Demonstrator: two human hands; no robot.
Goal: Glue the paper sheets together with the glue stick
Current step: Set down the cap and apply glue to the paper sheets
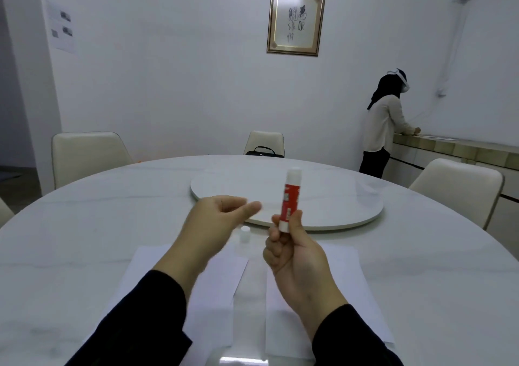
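My right hand (292, 253) holds a red-and-white glue stick (290, 198) upright by its lower end, above the table. My left hand (222, 219) hovers just left of it, blurred, fingers loosely curled with nothing in them. A small white cap (245, 234) stands on the table between and beyond my hands. Two white paper sheets lie flat side by side near me: the left sheet (222, 281) under my left forearm, the right sheet (351, 287) under my right wrist, a bare gap between them.
The round white marble table (84, 225) carries a lazy Susan (323, 197) at its centre. Cream chairs (84, 155) ring the table; a black bag (264, 152) sits on the far one. A person (384, 124) stands at a counter at the back right.
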